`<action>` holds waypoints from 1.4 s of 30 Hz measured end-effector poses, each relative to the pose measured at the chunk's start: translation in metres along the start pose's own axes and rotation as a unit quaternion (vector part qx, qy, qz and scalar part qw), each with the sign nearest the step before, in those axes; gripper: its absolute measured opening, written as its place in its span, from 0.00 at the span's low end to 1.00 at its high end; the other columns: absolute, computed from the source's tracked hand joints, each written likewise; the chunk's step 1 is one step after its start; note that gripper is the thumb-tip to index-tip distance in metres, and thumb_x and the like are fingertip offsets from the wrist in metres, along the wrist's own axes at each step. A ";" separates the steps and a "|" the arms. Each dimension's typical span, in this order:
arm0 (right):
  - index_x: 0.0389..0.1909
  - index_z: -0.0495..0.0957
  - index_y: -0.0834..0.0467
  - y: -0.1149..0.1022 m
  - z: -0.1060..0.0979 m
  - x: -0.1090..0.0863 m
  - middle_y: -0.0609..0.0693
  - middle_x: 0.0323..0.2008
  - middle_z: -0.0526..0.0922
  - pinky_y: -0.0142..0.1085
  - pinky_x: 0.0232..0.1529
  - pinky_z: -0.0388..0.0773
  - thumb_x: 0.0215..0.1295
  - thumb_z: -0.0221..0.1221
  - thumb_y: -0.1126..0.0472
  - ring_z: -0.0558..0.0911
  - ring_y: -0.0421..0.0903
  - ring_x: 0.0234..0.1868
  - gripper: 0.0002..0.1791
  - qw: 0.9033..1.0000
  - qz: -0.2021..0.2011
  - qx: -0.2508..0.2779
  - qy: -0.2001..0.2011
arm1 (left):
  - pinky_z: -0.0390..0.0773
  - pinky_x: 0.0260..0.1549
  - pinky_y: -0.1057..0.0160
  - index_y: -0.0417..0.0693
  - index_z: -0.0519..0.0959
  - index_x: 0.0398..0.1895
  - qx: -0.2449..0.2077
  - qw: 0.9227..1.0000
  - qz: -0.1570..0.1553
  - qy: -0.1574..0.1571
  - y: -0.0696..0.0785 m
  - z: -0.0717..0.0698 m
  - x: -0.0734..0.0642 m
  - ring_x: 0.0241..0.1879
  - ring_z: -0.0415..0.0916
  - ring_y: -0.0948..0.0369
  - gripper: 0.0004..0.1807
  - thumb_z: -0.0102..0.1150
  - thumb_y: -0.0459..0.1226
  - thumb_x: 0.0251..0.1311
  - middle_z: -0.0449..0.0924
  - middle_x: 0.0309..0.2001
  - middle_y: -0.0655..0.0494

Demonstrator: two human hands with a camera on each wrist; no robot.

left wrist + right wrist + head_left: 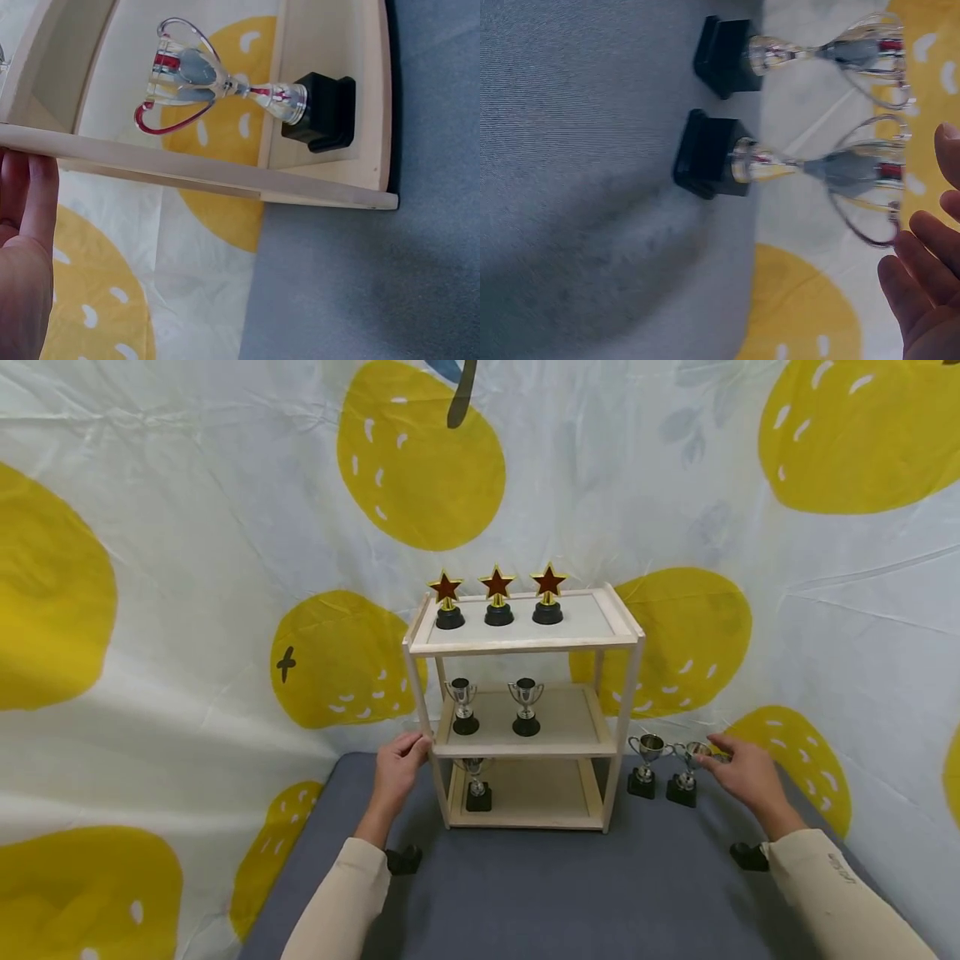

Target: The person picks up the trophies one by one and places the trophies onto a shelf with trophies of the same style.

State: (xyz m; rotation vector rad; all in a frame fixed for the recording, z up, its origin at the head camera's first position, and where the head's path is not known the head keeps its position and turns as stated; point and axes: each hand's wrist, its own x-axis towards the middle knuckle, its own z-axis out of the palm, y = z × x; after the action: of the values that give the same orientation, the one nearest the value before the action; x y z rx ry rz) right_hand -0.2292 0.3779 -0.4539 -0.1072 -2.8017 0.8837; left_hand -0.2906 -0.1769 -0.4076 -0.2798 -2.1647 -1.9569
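My left hand (397, 768) holds the left post of a small wooden three-tier rack (525, 749), level with the middle shelf. In the left wrist view, its fingers (37, 202) meet the post's edge. Close by on the bottom shelf stands a silver trophy cup (195, 75) with a black base. To the rack's right, my right hand (750, 772) has its fingers spread at the rim of a silver trophy cup (685, 774). That cup stands upright on the grey cloth, with another trophy cup (643, 766) just left of it.
Three star trophies (497, 597) line the top shelf. Two silver cups (527, 706) stand on the middle shelf, left and centre. A grey cloth (570, 893) covers the table, and a fruit-print curtain (225, 527) hangs behind and at the sides.
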 end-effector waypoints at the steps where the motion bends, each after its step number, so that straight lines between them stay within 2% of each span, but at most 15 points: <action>1: 0.74 0.65 0.71 0.002 0.002 0.000 0.77 0.68 0.70 0.70 0.50 0.78 0.78 0.57 0.44 0.74 0.76 0.61 0.39 1.000 0.004 0.000 -0.005 | 0.88 0.54 0.62 0.31 0.84 0.58 -0.001 1.000 -0.001 -0.001 0.000 0.001 -0.001 0.47 0.84 0.67 0.18 0.62 0.36 0.73 0.83 0.52 0.41; 5: 0.76 0.63 0.70 0.008 0.009 0.002 0.77 0.70 0.67 0.72 0.53 0.76 0.79 0.56 0.43 0.73 0.77 0.61 0.40 1.000 0.020 0.006 -0.016 | 0.88 0.54 0.63 0.31 0.84 0.57 0.000 1.000 -0.001 0.002 -0.002 0.004 -0.002 0.46 0.84 0.68 0.17 0.62 0.35 0.73 0.83 0.52 0.40; 9: 0.73 0.67 0.71 0.010 0.018 0.004 0.77 0.66 0.72 0.70 0.50 0.77 0.78 0.58 0.49 0.75 0.76 0.58 0.35 1.000 0.019 -0.001 0.011 | 0.88 0.54 0.63 0.31 0.84 0.57 0.005 1.000 -0.004 0.008 -0.003 0.003 -0.004 0.46 0.83 0.69 0.17 0.62 0.35 0.73 0.83 0.49 0.44; 12: 0.68 0.74 0.70 0.012 0.022 0.003 0.75 0.57 0.80 0.62 0.41 0.81 0.76 0.61 0.53 0.80 0.71 0.49 0.29 0.999 0.008 -0.005 0.048 | 0.88 0.53 0.64 0.31 0.84 0.57 0.006 1.000 -0.005 0.010 -0.002 0.003 -0.005 0.45 0.83 0.70 0.17 0.62 0.36 0.73 0.83 0.49 0.47; 15: 0.59 0.81 0.70 0.014 0.030 0.001 0.72 0.48 0.85 0.56 0.34 0.81 0.75 0.63 0.56 0.82 0.64 0.40 0.22 0.997 -0.009 -0.007 0.072 | 0.88 0.53 0.64 0.31 0.84 0.58 0.009 1.000 -0.008 0.006 -0.004 -0.001 -0.008 0.46 0.83 0.71 0.18 0.62 0.36 0.73 0.83 0.50 0.46; 17: 0.54 0.83 0.69 0.015 0.034 -0.002 0.69 0.45 0.86 0.57 0.35 0.82 0.74 0.64 0.59 0.83 0.63 0.39 0.18 0.997 -0.016 -0.008 0.079 | 0.88 0.53 0.63 0.32 0.84 0.58 0.013 1.000 -0.014 0.002 -0.006 -0.002 -0.010 0.46 0.83 0.70 0.18 0.62 0.36 0.73 0.83 0.52 0.43; 19: 0.52 0.84 0.69 0.016 0.036 -0.004 0.70 0.46 0.87 0.59 0.37 0.83 0.74 0.64 0.59 0.83 0.64 0.41 0.17 0.997 -0.017 -0.011 0.077 | 0.88 0.54 0.63 0.33 0.84 0.59 0.019 1.000 -0.018 0.000 -0.007 -0.002 -0.013 0.49 0.84 0.68 0.18 0.62 0.37 0.73 0.83 0.53 0.42; 24: 0.57 0.83 0.67 0.014 0.035 0.002 0.71 0.51 0.85 0.60 0.39 0.83 0.74 0.64 0.53 0.83 0.66 0.45 0.22 0.998 -0.005 -0.013 0.065 | 0.87 0.56 0.61 0.36 0.83 0.61 0.025 1.000 -0.014 0.000 -0.004 -0.001 -0.010 0.56 0.84 0.54 0.20 0.61 0.40 0.74 0.82 0.54 0.40; 27: 0.61 0.79 0.69 0.011 0.031 0.008 0.72 0.54 0.83 0.63 0.43 0.83 0.74 0.64 0.49 0.83 0.68 0.48 0.28 0.998 0.001 -0.011 0.065 | 0.86 0.57 0.60 0.36 0.83 0.61 0.016 1.000 -0.009 -0.001 -0.001 0.000 -0.005 0.57 0.84 0.50 0.20 0.61 0.41 0.74 0.82 0.54 0.40; 32: 0.69 0.71 0.72 0.010 0.029 0.016 0.75 0.61 0.78 0.70 0.53 0.78 0.74 0.63 0.43 0.79 0.72 0.56 0.39 0.998 0.015 0.001 0.056 | 0.87 0.56 0.60 0.34 0.84 0.59 0.006 1.000 -0.008 0.005 -0.001 0.001 -0.003 0.53 0.85 0.55 0.19 0.62 0.38 0.73 0.82 0.51 0.41; 35: 0.69 0.71 0.72 0.010 0.030 0.021 0.76 0.60 0.78 0.69 0.52 0.79 0.73 0.63 0.43 0.79 0.72 0.55 0.40 0.998 0.024 0.020 0.050 | 0.87 0.56 0.61 0.34 0.84 0.59 0.006 1.000 -0.004 0.006 -0.001 0.001 -0.002 0.51 0.85 0.60 0.19 0.62 0.38 0.73 0.83 0.50 0.42; 42: 0.64 0.76 0.72 0.014 0.035 0.026 0.73 0.53 0.82 0.62 0.44 0.81 0.73 0.64 0.47 0.80 0.68 0.49 0.34 0.997 0.033 0.031 0.062 | 0.87 0.57 0.61 0.33 0.83 0.60 0.001 1.000 -0.002 0.002 -0.001 0.002 0.000 0.49 0.84 0.65 0.19 0.61 0.38 0.74 0.82 0.53 0.40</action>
State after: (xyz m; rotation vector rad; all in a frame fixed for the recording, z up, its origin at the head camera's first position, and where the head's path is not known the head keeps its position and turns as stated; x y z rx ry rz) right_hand -0.2624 0.3732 -0.4858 -0.2378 -2.6673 0.9447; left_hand -0.2907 -0.1753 -0.4084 -0.2725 -2.1664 -1.9551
